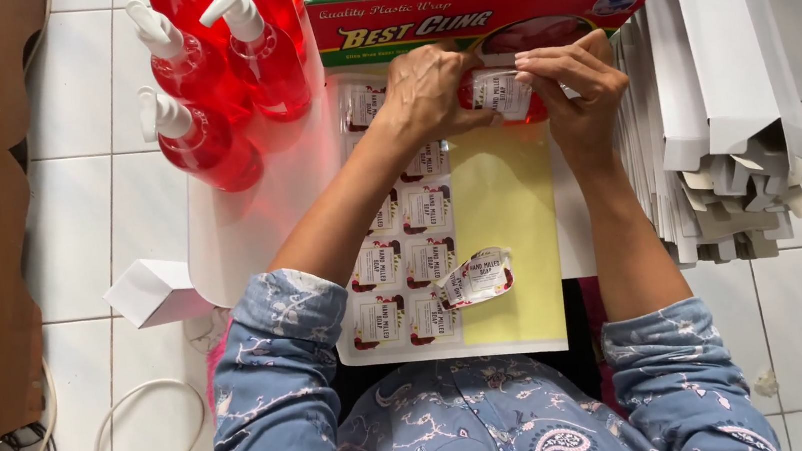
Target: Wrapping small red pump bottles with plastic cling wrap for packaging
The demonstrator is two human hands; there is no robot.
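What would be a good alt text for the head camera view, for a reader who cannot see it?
Both hands, left hand and right hand, press a label onto a small red bottle above a label sheet. Red pump bottles stand left; flat white cartons lie right.

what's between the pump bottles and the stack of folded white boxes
In the head view: both hands, left and right, pressing a label on a red bottle.

Four red pump bottles (211, 146) stand by two hands (426, 87).

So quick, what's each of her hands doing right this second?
Left hand: closed on the small red bottle, gripping its left end.
Right hand: fingers pressing the bottle's white label from the right.
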